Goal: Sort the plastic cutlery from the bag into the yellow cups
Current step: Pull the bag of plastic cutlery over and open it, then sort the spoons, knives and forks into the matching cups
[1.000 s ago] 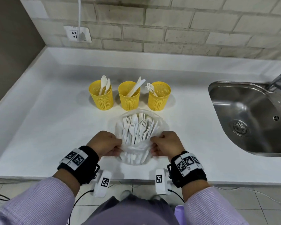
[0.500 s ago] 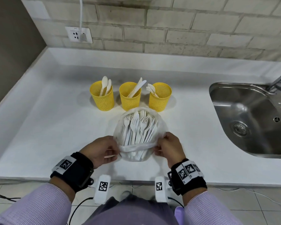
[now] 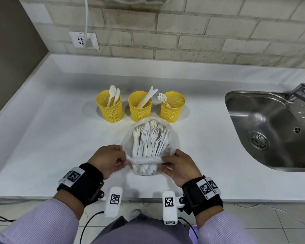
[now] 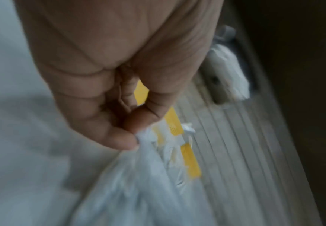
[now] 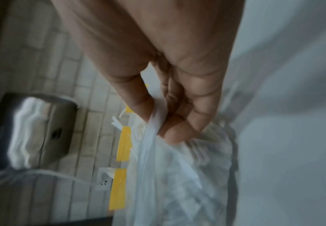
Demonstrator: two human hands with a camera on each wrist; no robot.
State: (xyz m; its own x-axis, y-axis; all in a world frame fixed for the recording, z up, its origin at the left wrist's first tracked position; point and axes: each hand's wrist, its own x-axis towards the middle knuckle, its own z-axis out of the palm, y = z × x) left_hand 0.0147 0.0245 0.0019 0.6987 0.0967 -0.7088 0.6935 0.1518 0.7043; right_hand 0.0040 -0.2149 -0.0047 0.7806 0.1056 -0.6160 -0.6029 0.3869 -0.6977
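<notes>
A clear plastic bag stands on the white counter, its mouth spread wide. Several white forks, knives and spoons stick up inside it. My left hand pinches the rolled rim on the left, and the left wrist view shows thumb and finger closed on the bag. My right hand pinches the rim on the right, seen again on the bag. Behind the bag stand three yellow mesh cups: the left with spoons, the middle with knives, the right with forks.
A steel sink with a tap is set into the counter at the right. A wall socket with a white cable sits on the brick wall behind. The counter's front edge runs just under my wrists.
Both hands have pulled the bag's rim apart and rolled it down, so the mouth is wider and the cutlery stands more exposed. The cups have not moved.
</notes>
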